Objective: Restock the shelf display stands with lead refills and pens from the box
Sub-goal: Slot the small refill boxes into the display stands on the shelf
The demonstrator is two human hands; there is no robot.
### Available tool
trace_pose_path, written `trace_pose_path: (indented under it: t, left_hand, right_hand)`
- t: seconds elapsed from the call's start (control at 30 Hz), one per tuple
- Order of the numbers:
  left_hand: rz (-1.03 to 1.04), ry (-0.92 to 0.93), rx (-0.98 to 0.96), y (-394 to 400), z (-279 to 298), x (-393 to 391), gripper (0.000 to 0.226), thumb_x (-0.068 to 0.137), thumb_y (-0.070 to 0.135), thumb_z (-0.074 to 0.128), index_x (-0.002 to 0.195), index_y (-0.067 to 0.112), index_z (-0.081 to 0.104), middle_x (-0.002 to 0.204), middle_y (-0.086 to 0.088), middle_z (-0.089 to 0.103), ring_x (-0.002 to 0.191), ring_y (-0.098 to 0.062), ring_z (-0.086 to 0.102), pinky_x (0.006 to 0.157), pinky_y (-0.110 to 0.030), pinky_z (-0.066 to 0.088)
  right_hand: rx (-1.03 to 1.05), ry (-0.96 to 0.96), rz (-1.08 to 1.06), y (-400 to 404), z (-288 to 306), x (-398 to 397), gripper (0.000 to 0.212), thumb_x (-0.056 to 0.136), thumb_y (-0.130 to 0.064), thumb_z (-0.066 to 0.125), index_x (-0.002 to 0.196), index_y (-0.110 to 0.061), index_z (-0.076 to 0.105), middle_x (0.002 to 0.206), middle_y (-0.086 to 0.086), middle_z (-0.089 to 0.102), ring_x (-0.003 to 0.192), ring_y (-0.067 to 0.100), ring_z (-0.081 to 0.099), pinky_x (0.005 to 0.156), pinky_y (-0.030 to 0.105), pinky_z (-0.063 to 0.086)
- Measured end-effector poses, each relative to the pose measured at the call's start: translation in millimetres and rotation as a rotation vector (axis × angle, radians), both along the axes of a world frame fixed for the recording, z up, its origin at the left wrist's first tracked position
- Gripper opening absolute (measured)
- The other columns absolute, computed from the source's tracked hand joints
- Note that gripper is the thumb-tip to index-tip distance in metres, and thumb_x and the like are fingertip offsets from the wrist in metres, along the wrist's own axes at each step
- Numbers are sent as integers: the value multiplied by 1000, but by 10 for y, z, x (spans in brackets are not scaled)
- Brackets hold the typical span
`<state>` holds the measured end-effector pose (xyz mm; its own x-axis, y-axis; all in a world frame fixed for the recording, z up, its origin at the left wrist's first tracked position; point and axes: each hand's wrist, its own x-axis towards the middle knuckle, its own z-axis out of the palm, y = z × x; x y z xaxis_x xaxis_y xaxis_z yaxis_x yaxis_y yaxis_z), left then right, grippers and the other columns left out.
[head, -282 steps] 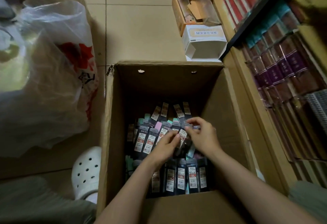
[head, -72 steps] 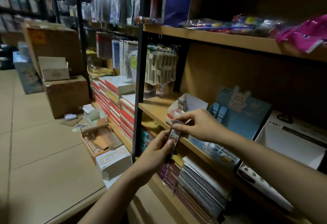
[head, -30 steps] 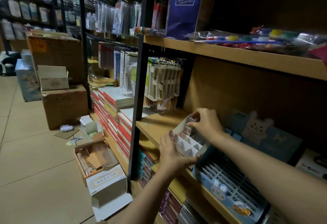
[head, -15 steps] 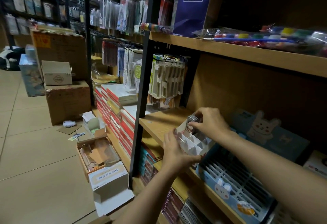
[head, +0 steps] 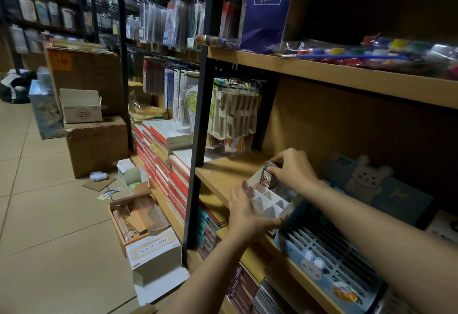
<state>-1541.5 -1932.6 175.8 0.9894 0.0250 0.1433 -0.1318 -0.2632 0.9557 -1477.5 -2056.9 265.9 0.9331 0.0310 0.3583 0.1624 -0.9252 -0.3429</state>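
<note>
Two hands: both work at one white display stand on the middle shelf.
Shelf unit (head: pixel 342 78): wooden boards on a black frame; right end cut off by the picture edge, upper bay too dark to read.
Floor boxes (head: pixel 96 145): stacked brown cartons at left; printing on them too blurred to read.
Blue board (head: pixel 267 8): stands on the upper shelf; reads "BASKETBALL", with smaller lines beneath that are hard to make out.
Blue display stand (head: pixel 329 261): rabbit artwork, slotted grid; its slots look dark, contents cannot be told.
Small floor carton (head: pixel 153 249): white label with script too small to read; an open tray of clear packets sits just behind it.
White display stand (head: pixel 266 199): divided into cells, just left of the blue display stand; near cells show only white dividers.
Left hand (head: pixel 244 212): fingers curled round the near front corner of the white display stand, holding it.
Right hand (head: pixel 295 170): fingertips pinch the top of the lead refill case.
Lead refill case (head: pixel 268 177): dark, upright in a rear cell of the white display stand; red-and-white label, text unreadable; lower part hidden by the stand wall.
</note>
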Motion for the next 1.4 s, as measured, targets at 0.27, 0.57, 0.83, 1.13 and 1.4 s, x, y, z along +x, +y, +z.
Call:
trace_pose_path:
  t: [0.27, 0.57, 0.83, 1.13, 1.4]
  left_hand:
    - [10, -4, 35, -6, 2, 3, 122, 54, 28, 94, 149, 19, 18, 144, 4, 29, 135, -15, 30, 114, -32, 33]
    - [-64, -32, 84, 47, -22, -96, 137, 56, 38, 92, 154, 20, -2, 158, 1, 15, 144, -18, 21, 118, -42, 27]
    - [-54, -281, 217, 760, -521, -1092, 49, 88, 37, 66, 131, 41, 45, 136, 18, 45, 124, 3, 45, 101, -31, 48]
    - [338, 469, 430, 1739, -2171, -3078, 20, 87, 14, 65, 106, 16, 69, 106, -1, 72, 95, -15, 65, 84, -27, 48]
    - [271, 876, 314, 1768, -3184, -3802, 15, 87, 12, 68, 100, 17, 62, 105, -2, 65, 92, -14, 59, 80, -23, 48]
  right_hand:
    - [-278, -225, 59, -119, -69, -109, 31, 84, -32, 74, 112, -21, 69, 110, 4, 57, 99, 27, 57, 82, 35, 49]
    - [-291, -143, 109, -128, -96, -130, 33, 98, -39, 49, 121, -23, 66, 114, 1, 56, 108, 22, 48, 91, 42, 42]
    - [282, -361, 304, 264, -284, -1246, 14, 89, -9, 62, 96, -17, 71, 100, -5, 60, 95, 11, 57, 85, 30, 47]
    - [109, 608, 603, 1487, -2217, -2945, 17, 87, -14, 62, 93, -21, 76, 94, -2, 74, 84, 9, 65, 76, 23, 51]
    - [-76, 1002, 357, 1344, -3655, -3432, 20, 86, -15, 72, 106, -14, 71, 109, 2, 70, 90, 10, 63, 83, 22, 54]
